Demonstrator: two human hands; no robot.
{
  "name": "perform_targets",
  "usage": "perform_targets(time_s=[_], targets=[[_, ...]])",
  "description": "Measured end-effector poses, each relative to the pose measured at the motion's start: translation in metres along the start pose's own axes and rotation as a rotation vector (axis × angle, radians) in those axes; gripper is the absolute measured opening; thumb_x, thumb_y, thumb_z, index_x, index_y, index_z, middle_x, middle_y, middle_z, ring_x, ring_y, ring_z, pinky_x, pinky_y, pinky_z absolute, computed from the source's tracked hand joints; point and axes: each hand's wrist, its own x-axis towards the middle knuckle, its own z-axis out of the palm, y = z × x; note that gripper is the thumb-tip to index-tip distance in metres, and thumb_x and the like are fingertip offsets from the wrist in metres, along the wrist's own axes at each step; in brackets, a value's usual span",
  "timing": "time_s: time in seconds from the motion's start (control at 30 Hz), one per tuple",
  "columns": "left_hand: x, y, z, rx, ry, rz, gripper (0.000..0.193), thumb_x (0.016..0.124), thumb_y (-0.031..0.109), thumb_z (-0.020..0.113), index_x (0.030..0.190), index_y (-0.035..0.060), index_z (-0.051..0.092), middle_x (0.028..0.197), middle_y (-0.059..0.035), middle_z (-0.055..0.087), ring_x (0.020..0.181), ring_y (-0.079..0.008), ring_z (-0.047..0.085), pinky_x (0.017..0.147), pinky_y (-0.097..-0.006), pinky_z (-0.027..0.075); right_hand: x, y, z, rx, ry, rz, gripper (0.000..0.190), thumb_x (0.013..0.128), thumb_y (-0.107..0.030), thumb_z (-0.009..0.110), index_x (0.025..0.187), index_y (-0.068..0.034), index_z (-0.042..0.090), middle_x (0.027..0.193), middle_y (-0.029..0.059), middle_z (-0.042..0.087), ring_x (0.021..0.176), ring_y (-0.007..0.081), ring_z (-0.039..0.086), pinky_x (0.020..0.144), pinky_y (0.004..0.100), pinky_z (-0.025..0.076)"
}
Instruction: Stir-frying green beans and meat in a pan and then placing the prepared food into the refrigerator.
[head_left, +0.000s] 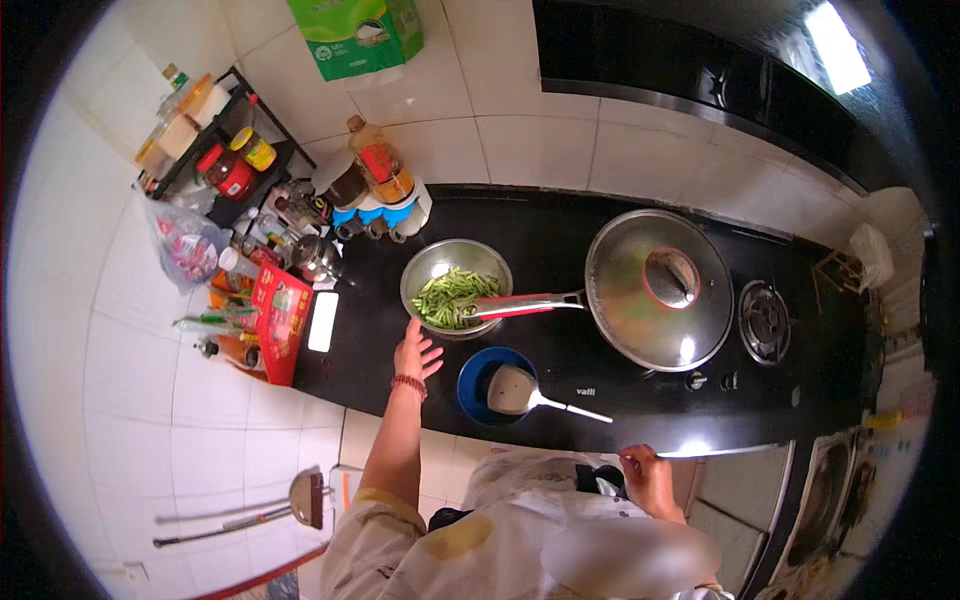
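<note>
My left hand (416, 354) reaches over the counter with its fingers spread, holding nothing. One fingertip is at the near rim of a stainless steel bowl (424, 262); contact cannot be told. Cut green beans (450, 296) lie in this bowl. At the counter's front edge, my right hand (649, 476) hangs with its fingers curled; nothing shows in it, but its palm is hidden. A blue bowl (469, 401) sits nearer me, with a metal spatula (514, 388) resting across it. To the right stands a frying pan with a long handle (525, 304) and a steamed-up glass lid (637, 292).
A white-screened phone (323, 322) lies left of the beans. Seasoning bottles, a red packet (281, 322) and a jar rack (247, 105) crowd the left corner. A gas burner (765, 322) is right of the pan. The black range hood (660, 75) overhangs the back.
</note>
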Motion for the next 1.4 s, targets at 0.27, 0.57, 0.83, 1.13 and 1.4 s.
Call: perform_targets(time_s=[0.27,0.57,0.83,1.13,1.4], targets=[[0.073,0.016,-0.005,0.243,-0.333,-0.182,0.040,0.082,0.028,0.051,0.109,-0.0005,0.046,0.098,-0.0158,0.058,0.081,-0.0250,0.061,0.068,-0.0352,0.053,-0.006,-0.081,0.060,0.198,-0.155,-0.134,0.037,0.055,0.006,0.054,0.091,-0.002,0.058,0.081,0.0134,0.058,0.074,0.0316,0.059,0.066,0.0331,0.047],[0.049,0.027,-0.027,-0.052,-0.231,0.043,0.040,0.073,0.004,0.048,0.112,0.0000,0.042,0.101,-0.0175,0.055,0.084,-0.0308,0.060,0.067,-0.0415,0.055,-0.010,-0.103,0.080,0.135,-0.065,-0.013,0.033,0.056,0.005,0.056,0.088,-0.002,0.058,0.083,0.0139,0.058,0.077,0.0316,0.059,0.069,0.0337,0.047],[0.025,0.076,-0.097,-0.381,-0.107,0.157,0.031,0.076,0.007,0.048,0.105,-0.0046,0.046,0.100,-0.0142,0.055,0.087,-0.0280,0.058,0.069,-0.0378,0.054,0.013,-0.116,0.080,0.061,-0.162,-0.117,0.032,0.061,0.000,0.055,0.093,-0.003,0.054,0.079,0.0135,0.056,0.072,0.0310,0.059,0.065,0.0345,0.046],[-0.085,0.077,-0.027,-0.182,-0.553,0.225,0.023,0.080,0.008,0.045,0.100,-0.0045,0.048,0.100,-0.0157,0.057,0.083,-0.0264,0.061,0.065,-0.0371,0.055,0.015,-0.120,0.097,0.150,-0.006,-0.014,0.022,0.079,-0.015,0.062,0.097,-0.003,0.057,0.069,0.0088,0.059,0.055,0.0197,0.057,0.050,0.0299,0.045],[-0.167,-0.011,0.031,0.166,-0.853,0.015,0.029,0.077,0.009,0.046,0.103,-0.0040,0.051,0.100,-0.0146,0.058,0.082,-0.0241,0.061,0.067,-0.0353,0.054,-0.014,-0.138,0.039,1.042,0.145,0.407,0.058,0.081,-0.035,0.059,0.121,0.000,0.036,0.098,0.0118,0.057,0.076,0.0211,0.061,0.054,0.0283,0.049]])
